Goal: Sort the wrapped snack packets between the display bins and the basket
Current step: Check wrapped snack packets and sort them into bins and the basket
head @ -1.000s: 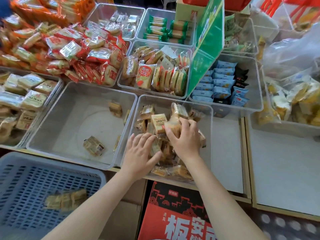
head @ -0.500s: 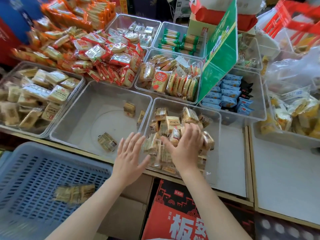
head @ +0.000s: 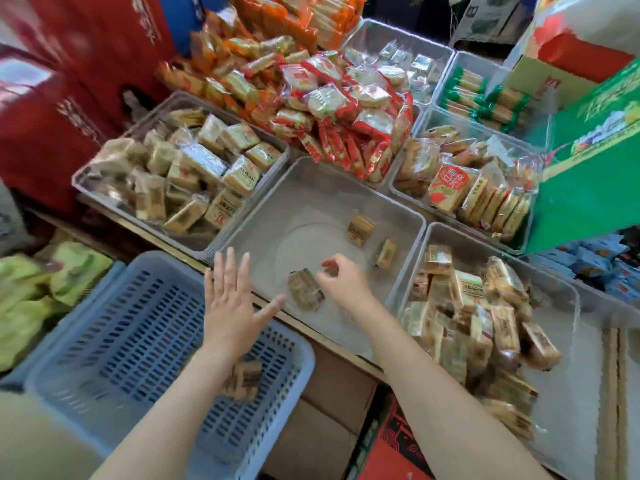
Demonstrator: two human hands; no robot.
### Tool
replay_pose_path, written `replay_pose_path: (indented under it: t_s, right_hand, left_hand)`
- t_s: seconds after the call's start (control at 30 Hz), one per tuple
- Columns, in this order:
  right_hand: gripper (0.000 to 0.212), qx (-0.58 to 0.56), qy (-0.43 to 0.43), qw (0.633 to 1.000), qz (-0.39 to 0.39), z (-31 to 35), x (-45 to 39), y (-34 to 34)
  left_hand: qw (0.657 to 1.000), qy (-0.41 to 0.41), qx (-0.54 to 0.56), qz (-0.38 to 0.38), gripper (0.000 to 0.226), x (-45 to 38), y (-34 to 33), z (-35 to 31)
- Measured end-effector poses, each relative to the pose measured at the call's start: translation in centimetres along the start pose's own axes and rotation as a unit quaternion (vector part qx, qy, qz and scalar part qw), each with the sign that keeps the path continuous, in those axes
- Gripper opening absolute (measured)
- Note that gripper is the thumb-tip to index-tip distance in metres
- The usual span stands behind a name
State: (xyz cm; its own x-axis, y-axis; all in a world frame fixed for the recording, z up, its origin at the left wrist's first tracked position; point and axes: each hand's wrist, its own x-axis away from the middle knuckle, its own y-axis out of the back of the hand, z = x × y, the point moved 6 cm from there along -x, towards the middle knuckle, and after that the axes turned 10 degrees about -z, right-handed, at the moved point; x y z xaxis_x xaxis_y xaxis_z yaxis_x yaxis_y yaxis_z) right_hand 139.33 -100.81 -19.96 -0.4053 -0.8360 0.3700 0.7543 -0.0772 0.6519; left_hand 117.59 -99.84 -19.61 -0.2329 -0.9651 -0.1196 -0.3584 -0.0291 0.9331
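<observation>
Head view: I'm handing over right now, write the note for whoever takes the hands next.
Left hand: open, empty, above the blue basket.
Right hand: open, fingers curled at a brown packet in the near-empty middle bin, not gripping yet.
Done: a few packets in the basket.
Left: two more packets in that bin; the right bin holds a full pile.
</observation>
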Motion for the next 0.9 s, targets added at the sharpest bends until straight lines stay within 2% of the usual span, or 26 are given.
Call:
replay_pose_path:
  t_s: [0.13, 0.2, 0.27, 0.37, 0.43, 0.53, 0.57, 0.63, 0.67, 0.7, 0.73, 0.77, 0.8, 0.83, 0.9]
  right_hand:
    - [0.052, 0.061, -0.080, 0.992, 0.075, -1.6, -3.2, -4.7]
    - [0.053, 0.151, -0.073, 0.981, 0.097, -2.4, -3.9, -6.6]
    - [0.054, 0.239, -0.040, 0.967, 0.083, -2.4, -4.4, -7.4]
    - [0.066, 0.234, -0.047, 0.969, 0.061, -2.2, -4.4, -7.6]
    - [0.069, 0.192, -0.068, 0.978, 0.045, -2.3, -4.3, -7.0]
    - [0.067, 0.027, -0.124, 0.992, 0.020, -1.9, -4.2, -4.8]
    - [0.066, -0.022, -0.140, 0.990, 0.014, -1.8, -4.2, -3.9]
    - [0.067, -0.138, -0.165, 0.977, 0.008, -1.6, -4.2, -2.5]
    - [0.068, -0.210, -0.172, 0.962, 0.006, -1.5, -4.2, -1.9]
    - [0.069, -0.279, -0.177, 0.944, 0.005, -1.4, -4.2, -1.4]
    - [0.068, -0.328, -0.180, 0.927, 0.000, -1.5, -4.4, -0.9]
    - [0.064, -0.363, -0.181, 0.914, -0.003, -1.7, -4.6, -0.4]
    - [0.060, -0.380, -0.178, 0.908, -0.005, -1.7, -4.9, 0.2]
    - [0.056, -0.385, -0.170, 0.907, -0.002, -1.7, -5.2, 0.6]
    - [0.056, -0.355, -0.151, 0.923, 0.006, -1.9, -5.7, 1.3]
  left_hand:
    - [1.000, 0.004, 0.015, 0.010, 0.110, -0.1, -0.9, 0.9]
    - [1.000, 0.010, 0.015, 0.022, 0.108, 0.0, -1.2, 1.1]
    - [0.999, 0.010, 0.014, 0.033, 0.108, 0.0, -1.4, 1.2]
    - [0.999, 0.008, 0.012, 0.032, 0.109, -0.1, -1.6, 1.4]
    - [0.999, 0.003, -0.008, 0.036, 0.109, -0.2, -1.6, 1.3]
    - [0.998, -0.022, -0.049, 0.037, 0.102, -1.1, -0.3, 0.5]
    - [0.999, -0.022, -0.011, 0.046, 0.096, -1.9, 0.3, -0.2]
    - [0.987, 0.031, 0.132, 0.088, 0.075, -3.8, 1.0, -1.8]
    - [0.967, 0.083, 0.212, 0.113, 0.062, -5.0, 0.8, -2.5]
    - [0.928, 0.161, 0.298, 0.154, 0.051, -6.2, 0.3, -3.2]
    - [0.861, 0.243, 0.395, 0.210, 0.044, -7.2, -0.7, -4.1]
    - [0.778, 0.310, 0.479, 0.263, 0.040, -8.0, -1.8, -5.3]
    - [0.709, 0.348, 0.531, 0.307, 0.038, -8.6, -2.8, -6.4]
    - [0.671, 0.352, 0.559, 0.338, 0.037, -9.1, -3.8, -7.2]
    - [0.640, 0.343, 0.595, 0.343, 0.026, -10.0, -5.7, -8.2]
